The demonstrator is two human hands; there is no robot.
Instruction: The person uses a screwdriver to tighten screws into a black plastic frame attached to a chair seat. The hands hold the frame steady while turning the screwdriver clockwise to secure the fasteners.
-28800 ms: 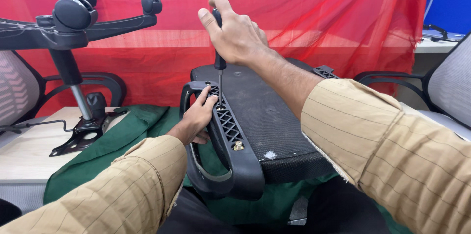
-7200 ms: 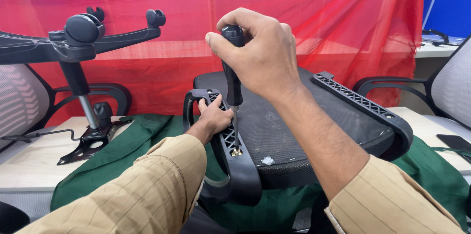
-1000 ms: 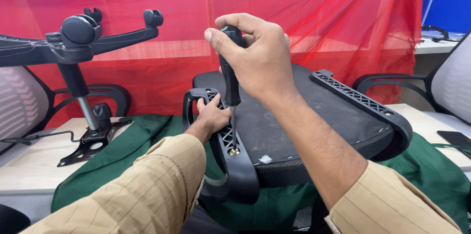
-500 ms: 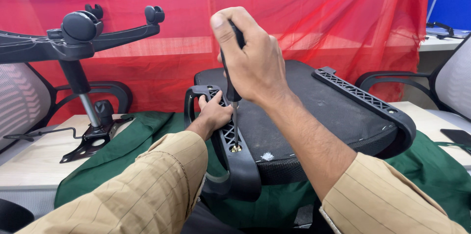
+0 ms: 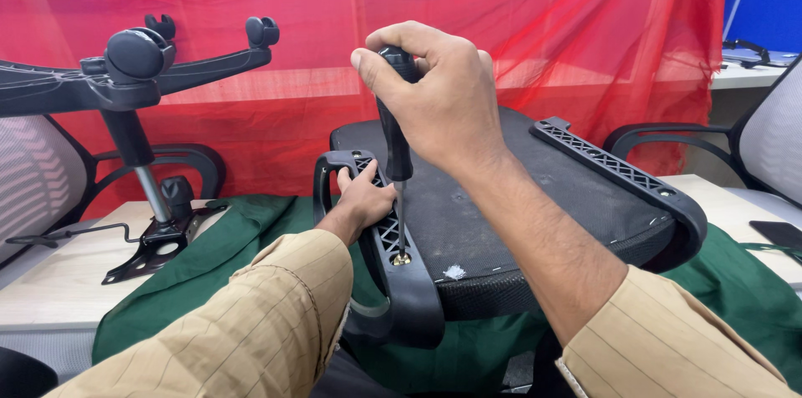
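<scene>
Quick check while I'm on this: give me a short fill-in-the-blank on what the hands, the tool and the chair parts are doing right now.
1. The right hand grips the black handle of a ____.
2. The tool's tip sits in a brass-coloured fitting on the black armrest bracket, and its shaft stands nearly ____.
3. The left hand steadies the armrest beside the upturned seat, which lies on a ____ cloth.
4. At left, a chair base stands with its castor legs pointing ____.

Missing words: screwdriver; upright; green; up

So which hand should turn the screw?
The right hand: it grips the screwdriver, whose tip sits on the screw. The left hand steadies the armrest.
</scene>
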